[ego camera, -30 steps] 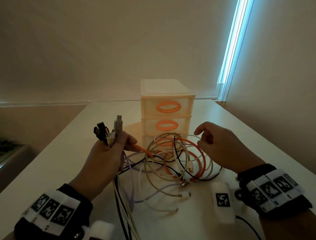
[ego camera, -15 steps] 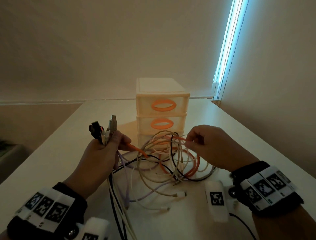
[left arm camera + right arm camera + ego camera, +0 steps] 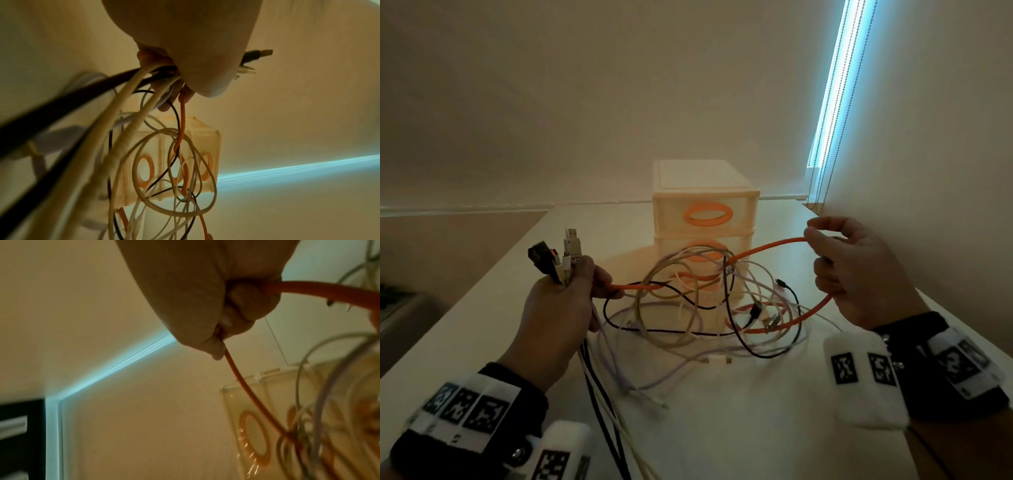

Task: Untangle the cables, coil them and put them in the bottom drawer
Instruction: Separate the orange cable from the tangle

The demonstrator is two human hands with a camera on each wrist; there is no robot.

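Cables (image 3: 698, 308) half sorted, the orange one being drawn out of the knot.

The left hand (image 3: 558, 308) gripped the bundle of plug ends upright, while the right hand (image 3: 859, 270) was curled round the orange cable (image 3: 767, 247), held taut above the white table (image 3: 722, 428); the rest lay looped in front of the drawer unit (image 3: 705, 205), whose drawers appeared closed. Untangling looked to be the step in hand. The next move probably called for feeding the orange cable back through the beige loops, not tugging it tighter.
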